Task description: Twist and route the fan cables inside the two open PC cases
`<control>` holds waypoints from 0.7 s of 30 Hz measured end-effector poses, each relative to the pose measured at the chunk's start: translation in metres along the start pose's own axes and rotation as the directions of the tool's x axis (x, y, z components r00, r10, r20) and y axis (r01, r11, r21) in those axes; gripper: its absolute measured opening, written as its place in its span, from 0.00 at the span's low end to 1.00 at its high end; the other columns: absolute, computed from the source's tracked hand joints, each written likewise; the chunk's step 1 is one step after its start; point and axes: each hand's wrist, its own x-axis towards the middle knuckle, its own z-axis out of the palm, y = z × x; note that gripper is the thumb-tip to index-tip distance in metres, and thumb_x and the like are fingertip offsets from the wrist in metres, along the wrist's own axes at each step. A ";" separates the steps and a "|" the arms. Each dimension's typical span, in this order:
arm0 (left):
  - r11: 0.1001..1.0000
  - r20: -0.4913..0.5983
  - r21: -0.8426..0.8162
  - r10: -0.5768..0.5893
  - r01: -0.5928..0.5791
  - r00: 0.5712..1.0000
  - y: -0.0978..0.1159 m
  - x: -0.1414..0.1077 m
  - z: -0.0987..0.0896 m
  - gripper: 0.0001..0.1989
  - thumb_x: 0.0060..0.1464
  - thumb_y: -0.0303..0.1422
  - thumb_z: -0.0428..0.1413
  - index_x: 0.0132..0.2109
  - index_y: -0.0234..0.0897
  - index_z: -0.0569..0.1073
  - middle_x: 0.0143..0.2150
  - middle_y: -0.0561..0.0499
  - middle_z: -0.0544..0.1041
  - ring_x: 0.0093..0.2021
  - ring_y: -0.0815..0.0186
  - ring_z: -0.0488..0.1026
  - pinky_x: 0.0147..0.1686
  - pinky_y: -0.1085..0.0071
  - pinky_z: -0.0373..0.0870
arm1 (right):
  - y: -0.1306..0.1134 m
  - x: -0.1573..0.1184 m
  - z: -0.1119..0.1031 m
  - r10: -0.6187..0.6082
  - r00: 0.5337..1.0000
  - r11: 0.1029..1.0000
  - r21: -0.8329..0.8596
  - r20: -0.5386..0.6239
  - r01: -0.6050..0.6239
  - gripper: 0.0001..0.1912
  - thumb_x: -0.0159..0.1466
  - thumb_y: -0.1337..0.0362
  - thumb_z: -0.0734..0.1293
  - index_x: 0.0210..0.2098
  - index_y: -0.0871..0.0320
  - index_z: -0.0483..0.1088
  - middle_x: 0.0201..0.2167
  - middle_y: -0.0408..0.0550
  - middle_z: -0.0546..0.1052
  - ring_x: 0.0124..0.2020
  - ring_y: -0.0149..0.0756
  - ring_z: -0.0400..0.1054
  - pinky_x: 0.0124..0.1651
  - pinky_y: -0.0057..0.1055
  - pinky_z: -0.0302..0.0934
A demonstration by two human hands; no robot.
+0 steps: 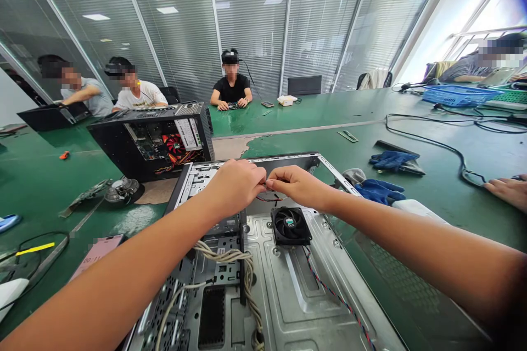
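My left hand (241, 185) and my right hand (297, 185) meet above the far end of an open metal computer case (272, 290). Both are closed, thumbs and fingers pinched close together. Thin coloured wires (270, 198) come out just beneath the fingertips; the pinched part is hidden by the fingers. A black cooling fan (290, 224) with a round label lies on the case floor, below my right hand. From it a twisted red, blue and black fan cable (335, 294) runs towards me. A beige bundle of twisted cables (224, 254) lies along the case's left side.
Another computer tower (150, 140) with a red fan stands beyond, left. Metal parts (119, 191) and a pink phone (97, 252) lie left. Blue gloves (381, 191), a black cable (444, 145) and a blue basket (453, 96) are right. Several people sit around the green table (313, 120).
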 end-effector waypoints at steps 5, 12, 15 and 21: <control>1.000 -0.007 0.019 -0.005 0.005 1.000 0.000 -0.001 0.000 0.09 0.61 0.35 0.52 0.35 0.36 0.72 0.35 0.49 0.78 0.37 0.62 0.71 0.33 0.67 0.58 | 0.001 0.000 0.000 0.002 1.000 1.000 0.016 0.008 -0.003 0.13 0.63 0.58 0.61 0.26 0.58 0.67 0.20 0.40 0.62 0.24 0.29 0.52 0.28 0.30 0.47; 0.998 -0.008 0.058 -0.033 0.033 0.999 0.003 0.000 -0.004 0.11 0.61 0.37 0.52 0.35 0.35 0.73 0.35 0.48 0.78 0.37 0.61 0.71 0.32 0.67 0.56 | 0.001 0.001 0.000 -0.032 0.998 0.998 0.054 0.046 0.029 0.13 0.63 0.58 0.61 0.28 0.59 0.68 0.22 0.40 0.61 0.25 0.30 0.52 0.29 0.31 0.47; 0.998 -0.010 0.053 -0.038 0.039 0.999 0.002 0.000 -0.003 0.12 0.61 0.38 0.52 0.35 0.35 0.73 0.35 0.48 0.78 0.37 0.61 0.71 0.32 0.66 0.55 | 0.000 0.000 0.000 -0.025 0.999 0.998 0.061 0.040 0.023 0.12 0.63 0.58 0.61 0.28 0.59 0.67 0.21 0.39 0.60 0.24 0.29 0.50 0.29 0.30 0.46; 1.000 0.000 0.022 -0.012 0.012 1.000 -0.002 0.001 0.002 0.11 0.62 0.35 0.50 0.35 0.37 0.73 0.34 0.50 0.78 0.36 0.62 0.71 0.32 0.67 0.55 | 0.002 0.000 0.000 -0.071 0.996 0.997 0.043 0.051 0.069 0.10 0.62 0.60 0.61 0.29 0.59 0.68 0.25 0.42 0.65 0.28 0.31 0.56 0.33 0.31 0.51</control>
